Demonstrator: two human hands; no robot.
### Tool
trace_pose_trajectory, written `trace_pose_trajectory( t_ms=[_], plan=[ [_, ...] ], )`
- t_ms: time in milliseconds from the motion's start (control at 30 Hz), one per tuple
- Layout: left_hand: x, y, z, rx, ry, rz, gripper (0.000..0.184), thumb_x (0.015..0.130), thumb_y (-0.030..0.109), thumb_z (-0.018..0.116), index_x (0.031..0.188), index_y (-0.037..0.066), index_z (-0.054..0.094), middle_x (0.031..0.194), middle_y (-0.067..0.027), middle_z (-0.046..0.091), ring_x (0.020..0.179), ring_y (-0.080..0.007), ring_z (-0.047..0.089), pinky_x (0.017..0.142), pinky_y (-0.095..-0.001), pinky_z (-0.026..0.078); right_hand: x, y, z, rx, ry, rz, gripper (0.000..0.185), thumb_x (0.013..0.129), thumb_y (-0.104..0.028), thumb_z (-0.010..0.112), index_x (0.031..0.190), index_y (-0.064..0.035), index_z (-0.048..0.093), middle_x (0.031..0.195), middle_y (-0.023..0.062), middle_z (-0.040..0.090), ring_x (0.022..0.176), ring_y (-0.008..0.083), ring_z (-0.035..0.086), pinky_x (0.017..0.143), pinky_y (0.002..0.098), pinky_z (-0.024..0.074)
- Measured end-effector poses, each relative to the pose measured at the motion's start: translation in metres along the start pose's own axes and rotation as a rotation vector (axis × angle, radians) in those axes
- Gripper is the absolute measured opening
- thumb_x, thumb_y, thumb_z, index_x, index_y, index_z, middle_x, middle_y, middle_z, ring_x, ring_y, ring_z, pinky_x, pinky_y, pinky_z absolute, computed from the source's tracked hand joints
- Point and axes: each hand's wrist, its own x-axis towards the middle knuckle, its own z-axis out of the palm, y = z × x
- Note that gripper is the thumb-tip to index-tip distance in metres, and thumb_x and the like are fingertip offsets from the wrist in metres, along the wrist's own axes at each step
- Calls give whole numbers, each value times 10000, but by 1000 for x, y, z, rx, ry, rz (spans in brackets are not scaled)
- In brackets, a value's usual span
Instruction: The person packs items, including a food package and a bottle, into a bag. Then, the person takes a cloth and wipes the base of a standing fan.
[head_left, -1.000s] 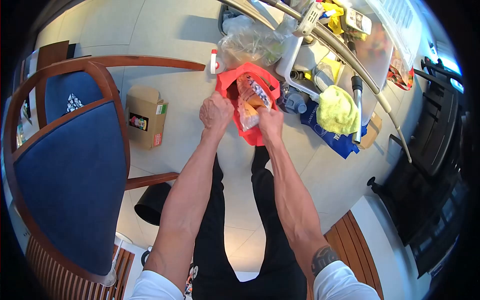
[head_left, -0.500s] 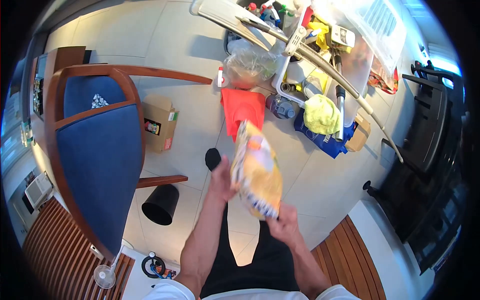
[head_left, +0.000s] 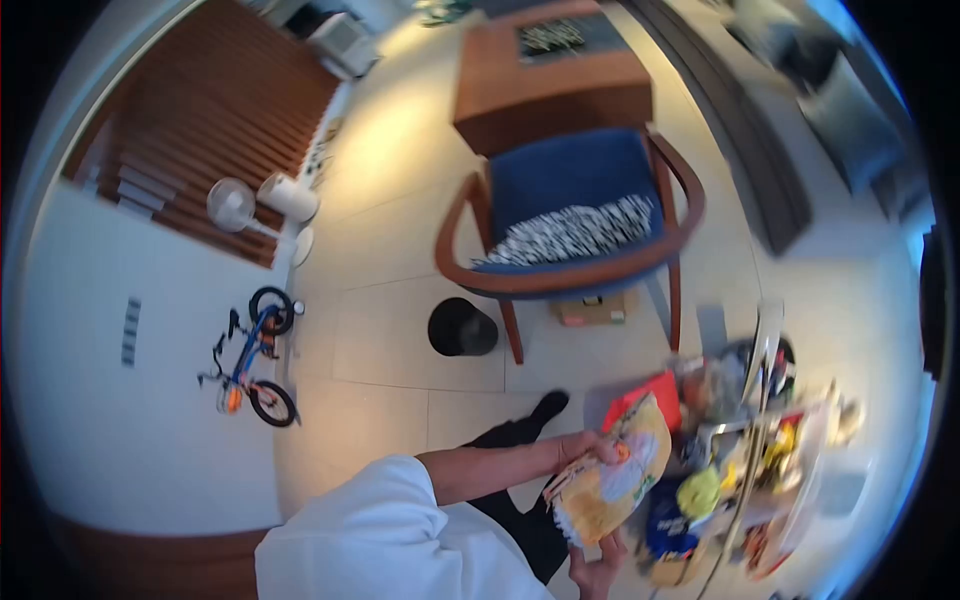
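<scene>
A yellow-orange printed plastic bag (head_left: 640, 470), plump and slightly blurred, is held in front of my body. My left hand (head_left: 592, 447) grips its left side, the thumb lying over the print and the other fingers hidden behind. At its lower end my right hand (head_left: 597, 570) is closed on the bag's edge, partly smeared by motion. Just beyond the bag, a red plastic piece (head_left: 672, 395) lies on the floor. Right of the bag are a yellow-green cloth (head_left: 698, 494) and a dark blue bag (head_left: 668, 535).
A blue-cushioned wooden armchair (head_left: 565, 280) stands ahead, with a cardboard box (head_left: 593, 310) beneath it. Left of it is a black bin (head_left: 475, 328). A small bicycle (head_left: 250, 360) is by the white wall. A long pole (head_left: 745, 480) crosses cleaning things on the right.
My view has turned left, so the armchair now stands ahead and the cleaning things lie lower right. My left hand now grips the bag's side; my right hand stays at its lower end.
</scene>
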Motion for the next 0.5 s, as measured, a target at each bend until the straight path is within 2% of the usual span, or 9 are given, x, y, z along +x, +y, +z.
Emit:
trace_pose_trajectory(
  t_ms=[67, 100, 167, 200, 300, 333, 367, 467, 500],
  plan=[
    [-30, -4, 8, 51, -18, 75, 673, 632, 179, 745, 1237, -41, 546, 1131, -175, 649, 993, -264, 656, 921, -383, 521, -22, -3, -24, 270, -356, 449, 855, 835, -455, 711, 1503, -98, 315, 1464, 156, 435, 1326, 371, 433, 1095, 508, 341],
    [-44, -5, 15, 64, -36, 128, 673, 632, 179, 745, 1237, -41, 546, 1131, -175, 649, 993, -264, 656, 921, -383, 521, -27, -1, -23, 241, -376, 403, 855, 835, -455, 711, 1503, -98, 315, 1464, 156, 435, 1326, 371, 433, 1095, 508, 341],
    [-47, -2, 25, 60, -110, 132, 691, 619, 171, 747, 1248, -27, 540, 1132, -174, 648, 984, -258, 660, 910, -384, 528, -15, 19, -29, 934, -29, 210, 750, 884, -331, 640, 1452, 55, 338, 1433, 242, 430, 1312, 366, 437, 1067, 474, 375],
    [-53, -2, 25, 84, -117, 129, 695, 611, 159, 747, 1249, -19, 539, 1116, -166, 652, 975, -252, 660, 902, -375, 533, -4, -9, -32, 1090, 44, 290, 694, 902, -292, 606, 1427, 87, 355, 1431, 261, 417, 1303, 381, 434, 1051, 490, 379],
    [-87, -19, 23, 144, -181, 248, 749, 594, 127, 754, 1289, 2, 506, 1128, -154, 640, 992, -234, 649, 892, -360, 536, 6, -47, 9, 929, 171, 342, 664, 925, -283, 577, 1448, 52, 342, 1454, 232, 401, 1308, 391, 420, 1058, 508, 367],
    [-102, -26, 25, 133, -115, 281, 801, 574, 93, 750, 1322, 24, 471, 1157, -145, 620, 1005, -218, 634, 878, -351, 540, 1, -36, 24, 937, 222, 458, 625, 863, -253, 631, 1385, 31, 440, 1390, 230, 461, 1256, 397, 454, 1019, 507, 397],
    [-116, -29, 23, 129, -114, 314, 801, 574, 93, 750, 1322, 24, 471, 1157, -145, 620, 1005, -218, 634, 878, -351, 540, 4, -45, 33, 928, 191, 446, 625, 863, -253, 631, 1385, 31, 440, 1390, 230, 461, 1256, 397, 454, 1019, 507, 397],
    [-172, -36, 23, 355, -26, 425, 811, 549, 57, 694, 1323, 23, 455, 1135, -124, 610, 958, -203, 613, 823, -341, 539, 10, -85, 74, 814, 182, 540, 842, 821, -340, 653, 1458, 2, 221, 1356, 197, 416, 1210, 287, 467, 1005, 421, 415],
    [-201, -35, 28, 348, -33, 443, 811, 549, 57, 694, 1323, 23, 455, 1135, -124, 610, 958, -203, 613, 823, -341, 539, 6, -96, 87, 799, 170, 532, 842, 821, -340, 653, 1458, 2, 221, 1356, 197, 416, 1210, 287, 467, 1005, 421, 415]
  ],
)
